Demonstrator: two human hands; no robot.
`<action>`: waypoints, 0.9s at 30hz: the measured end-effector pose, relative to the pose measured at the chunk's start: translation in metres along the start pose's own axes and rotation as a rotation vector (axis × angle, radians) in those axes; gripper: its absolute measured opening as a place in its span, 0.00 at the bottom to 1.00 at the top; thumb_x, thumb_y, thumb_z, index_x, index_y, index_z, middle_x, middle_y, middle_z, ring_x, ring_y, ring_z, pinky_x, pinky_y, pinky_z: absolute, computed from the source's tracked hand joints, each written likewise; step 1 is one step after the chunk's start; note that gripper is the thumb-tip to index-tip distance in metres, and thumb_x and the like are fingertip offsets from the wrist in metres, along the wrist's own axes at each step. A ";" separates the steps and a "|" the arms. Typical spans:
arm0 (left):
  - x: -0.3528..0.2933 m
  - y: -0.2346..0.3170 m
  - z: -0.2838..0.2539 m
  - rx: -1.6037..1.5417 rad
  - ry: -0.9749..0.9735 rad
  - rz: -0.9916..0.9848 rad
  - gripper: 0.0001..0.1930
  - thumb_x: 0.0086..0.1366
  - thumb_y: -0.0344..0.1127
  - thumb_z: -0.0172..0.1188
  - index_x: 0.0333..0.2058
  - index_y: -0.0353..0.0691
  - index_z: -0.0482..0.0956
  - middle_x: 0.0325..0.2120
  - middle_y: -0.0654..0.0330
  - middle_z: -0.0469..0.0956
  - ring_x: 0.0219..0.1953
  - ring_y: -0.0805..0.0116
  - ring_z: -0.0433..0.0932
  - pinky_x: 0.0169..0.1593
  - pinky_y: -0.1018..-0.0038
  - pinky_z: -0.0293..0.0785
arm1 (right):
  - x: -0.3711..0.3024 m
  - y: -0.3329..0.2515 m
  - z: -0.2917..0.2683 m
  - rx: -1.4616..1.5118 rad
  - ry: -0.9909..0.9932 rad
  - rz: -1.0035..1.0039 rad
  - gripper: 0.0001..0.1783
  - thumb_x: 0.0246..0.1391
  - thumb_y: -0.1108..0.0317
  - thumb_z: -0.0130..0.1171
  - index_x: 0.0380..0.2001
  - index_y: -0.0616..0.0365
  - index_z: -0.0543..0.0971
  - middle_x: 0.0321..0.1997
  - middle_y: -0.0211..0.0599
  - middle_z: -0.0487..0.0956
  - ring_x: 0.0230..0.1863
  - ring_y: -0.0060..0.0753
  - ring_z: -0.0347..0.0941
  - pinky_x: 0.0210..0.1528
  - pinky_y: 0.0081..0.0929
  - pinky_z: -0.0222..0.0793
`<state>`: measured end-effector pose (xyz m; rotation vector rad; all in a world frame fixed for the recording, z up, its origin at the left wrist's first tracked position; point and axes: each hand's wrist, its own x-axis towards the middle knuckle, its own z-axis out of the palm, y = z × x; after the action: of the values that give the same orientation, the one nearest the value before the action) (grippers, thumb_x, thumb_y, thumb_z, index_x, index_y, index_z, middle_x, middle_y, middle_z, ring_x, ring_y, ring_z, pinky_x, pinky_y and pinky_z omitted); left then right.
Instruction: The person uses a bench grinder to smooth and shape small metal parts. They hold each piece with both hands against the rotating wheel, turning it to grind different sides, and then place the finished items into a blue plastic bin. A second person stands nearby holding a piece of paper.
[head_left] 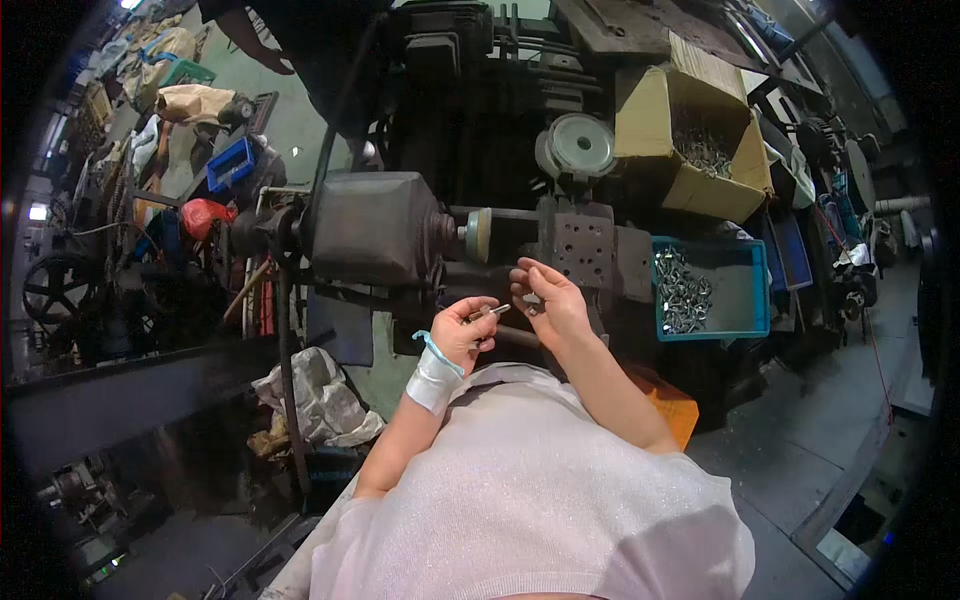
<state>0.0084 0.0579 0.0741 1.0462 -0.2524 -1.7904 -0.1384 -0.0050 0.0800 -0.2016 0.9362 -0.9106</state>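
Observation:
My left hand (462,335), with a white wrapping and a pale blue band at the wrist, pinches a small shiny metal part (500,310) between thumb and fingertips. Just to the right, my right hand (556,306) is raised with its fingers curled. A small dark metal piece (533,309) shows against its lower fingers; its exact kind is too small to make out. Both hands are in front of a machine, below its round wheel (479,235) and beside a block with several holes (582,248). The hands are close together but apart.
A blue tray (764,290) of shiny metal parts (684,292) stands to the right. Behind it is an open cardboard box (640,120) with thin metal pieces. The machine's large dark housing (368,228) is at left. Another person's hand (272,60) shows at upper left.

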 end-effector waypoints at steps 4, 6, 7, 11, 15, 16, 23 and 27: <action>0.001 0.001 0.002 0.133 -0.020 -0.088 0.10 0.53 0.28 0.55 0.36 0.35 0.71 0.20 0.66 0.68 0.20 0.79 0.65 0.18 0.84 0.58 | -0.002 -0.004 0.006 0.054 0.051 -0.022 0.11 0.52 0.69 0.49 0.40 0.59 0.72 0.34 0.34 0.75 0.35 0.25 0.69 0.37 0.24 0.66; 0.001 0.001 0.012 0.201 0.007 -0.112 0.10 0.53 0.30 0.56 0.35 0.36 0.72 0.18 0.67 0.68 0.18 0.80 0.65 0.17 0.85 0.56 | -0.002 -0.002 0.009 0.059 0.068 -0.024 0.11 0.52 0.70 0.50 0.39 0.59 0.72 0.34 0.35 0.76 0.35 0.25 0.70 0.38 0.24 0.66; 0.002 -0.001 0.016 0.235 0.022 -0.124 0.09 0.53 0.31 0.56 0.34 0.36 0.72 0.18 0.68 0.68 0.18 0.81 0.64 0.17 0.85 0.55 | -0.003 0.001 0.010 0.025 0.057 -0.057 0.11 0.51 0.70 0.50 0.39 0.59 0.73 0.34 0.35 0.76 0.35 0.25 0.70 0.39 0.24 0.66; 0.007 -0.009 0.024 0.339 0.100 -0.057 0.09 0.53 0.32 0.58 0.32 0.35 0.73 0.17 0.68 0.67 0.16 0.82 0.63 0.16 0.85 0.55 | -0.002 0.016 0.007 -0.108 0.003 -0.195 0.11 0.51 0.69 0.51 0.38 0.58 0.74 0.33 0.35 0.76 0.34 0.24 0.70 0.35 0.22 0.67; 0.006 -0.015 0.024 0.325 0.148 -0.006 0.11 0.51 0.35 0.60 0.32 0.35 0.73 0.15 0.68 0.67 0.14 0.81 0.62 0.16 0.85 0.55 | -0.014 0.017 0.015 -0.133 -0.079 -0.195 0.11 0.51 0.70 0.51 0.38 0.60 0.74 0.32 0.36 0.76 0.32 0.21 0.71 0.28 0.17 0.68; 0.005 -0.015 0.025 0.311 0.156 0.009 0.12 0.51 0.35 0.61 0.32 0.35 0.74 0.15 0.67 0.67 0.14 0.81 0.62 0.16 0.84 0.55 | -0.014 0.018 0.015 -0.209 -0.078 -0.252 0.11 0.51 0.70 0.51 0.38 0.61 0.74 0.32 0.36 0.76 0.32 0.21 0.71 0.28 0.16 0.68; 0.008 -0.018 0.016 0.105 0.162 0.069 0.08 0.53 0.34 0.59 0.30 0.38 0.74 0.17 0.68 0.69 0.16 0.81 0.64 0.17 0.84 0.57 | -0.007 0.029 0.005 -0.663 -0.096 -0.617 0.11 0.50 0.73 0.52 0.37 0.63 0.75 0.32 0.35 0.76 0.33 0.21 0.71 0.32 0.14 0.67; 0.002 -0.010 0.018 0.066 0.165 -0.005 0.07 0.53 0.34 0.59 0.28 0.39 0.73 0.17 0.70 0.68 0.17 0.81 0.64 0.17 0.85 0.56 | -0.013 0.016 0.006 -0.612 -0.101 -0.480 0.10 0.47 0.72 0.55 0.34 0.64 0.76 0.27 0.31 0.77 0.29 0.16 0.69 0.32 0.14 0.65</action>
<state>-0.0121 0.0561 0.0781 1.2349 -0.2085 -1.6987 -0.1278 0.0128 0.0833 -1.0204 1.0722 -1.0132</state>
